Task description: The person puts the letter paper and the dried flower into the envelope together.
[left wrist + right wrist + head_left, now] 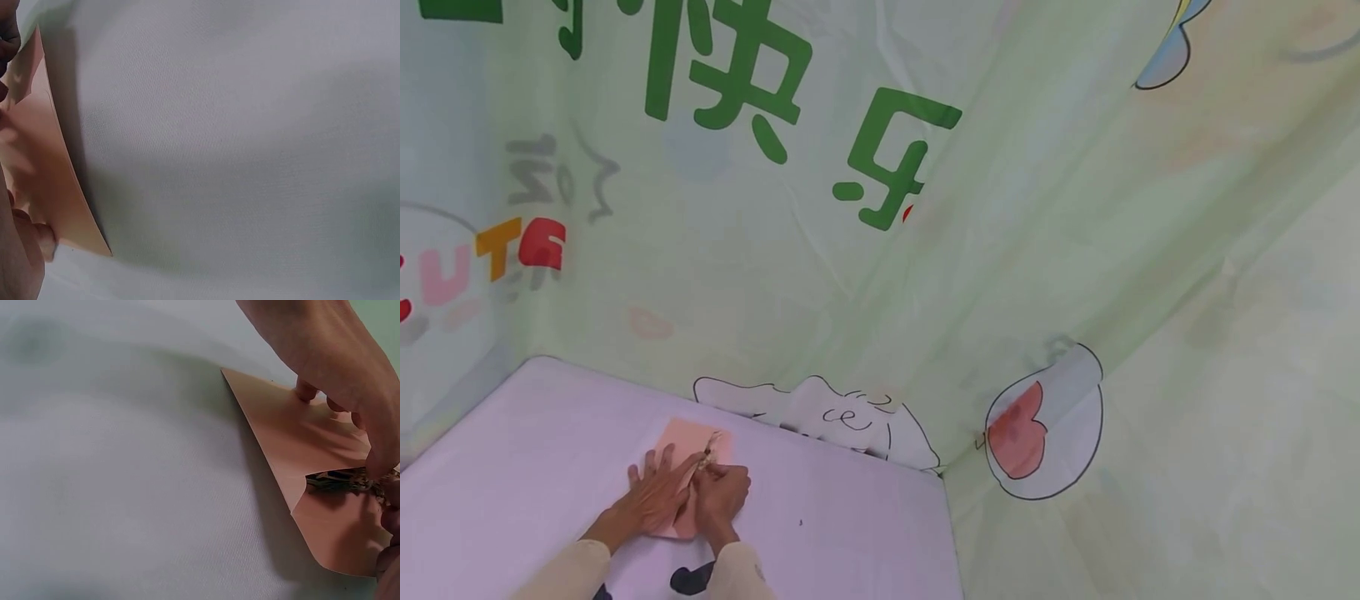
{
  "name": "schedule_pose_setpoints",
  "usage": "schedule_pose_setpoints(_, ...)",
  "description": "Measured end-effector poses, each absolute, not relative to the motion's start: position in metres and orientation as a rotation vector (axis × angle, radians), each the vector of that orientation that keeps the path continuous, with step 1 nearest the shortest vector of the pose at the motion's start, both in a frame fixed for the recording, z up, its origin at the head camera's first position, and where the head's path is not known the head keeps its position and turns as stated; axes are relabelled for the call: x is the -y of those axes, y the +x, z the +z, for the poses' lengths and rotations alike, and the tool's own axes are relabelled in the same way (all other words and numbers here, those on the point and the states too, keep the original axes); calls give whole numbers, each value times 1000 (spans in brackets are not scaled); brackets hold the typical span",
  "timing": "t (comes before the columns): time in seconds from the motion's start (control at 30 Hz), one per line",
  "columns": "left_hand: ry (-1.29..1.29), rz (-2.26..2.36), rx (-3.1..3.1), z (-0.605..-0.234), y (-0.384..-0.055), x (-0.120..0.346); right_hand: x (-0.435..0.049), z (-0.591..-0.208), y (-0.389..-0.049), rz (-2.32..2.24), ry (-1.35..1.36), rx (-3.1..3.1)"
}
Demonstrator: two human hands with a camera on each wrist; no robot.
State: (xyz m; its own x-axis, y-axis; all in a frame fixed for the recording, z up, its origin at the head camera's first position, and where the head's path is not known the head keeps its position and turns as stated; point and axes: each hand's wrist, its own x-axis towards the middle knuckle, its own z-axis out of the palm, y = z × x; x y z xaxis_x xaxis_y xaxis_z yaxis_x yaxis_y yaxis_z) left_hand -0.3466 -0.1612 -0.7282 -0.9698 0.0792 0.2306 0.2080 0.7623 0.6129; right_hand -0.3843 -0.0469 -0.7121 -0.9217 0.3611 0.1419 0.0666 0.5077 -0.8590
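A pink paper envelope (683,527) lies on the table under both hands. My left hand (655,498) rests on it with fingers spread, its thumb side at the envelope's opening. In the right wrist view, that left hand (337,362) presses the paper with its fingertips. My right hand (721,493) pinches a small dried flower sprig (706,458). Part of the sprig (340,481) shows dark inside the envelope's opening; the rest is hidden by the fingers. In the left wrist view, the near edge of the envelope (53,169) stands slightly off the table.
The table (850,533) has a pale cover, with a tiny dark speck (801,522) right of the hands. A black item (691,578) shows beside the right sleeve. Printed fabric (737,250) hangs behind the table's far edge and along its right side.
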Motion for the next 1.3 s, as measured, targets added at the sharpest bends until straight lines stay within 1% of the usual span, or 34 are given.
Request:
schedule_pose_setpoints(0.33,-219,-1007,2804,-727,-348,163,44,-725,-394,1353,-202,2522)
schedule_pose_setpoints(0.7,-187,-965,2800,-727,-348,161,40,-726,-406,1303,-147,2649)
schedule_pose_setpoints(1.03,-183,-995,2823,-726,-350,162,39,-731,-412,1489,-30,2640)
schedule_pose_setpoints(1.3,-205,-1007,2794,-726,-349,162,44,-728,-414,1583,-61,2692)
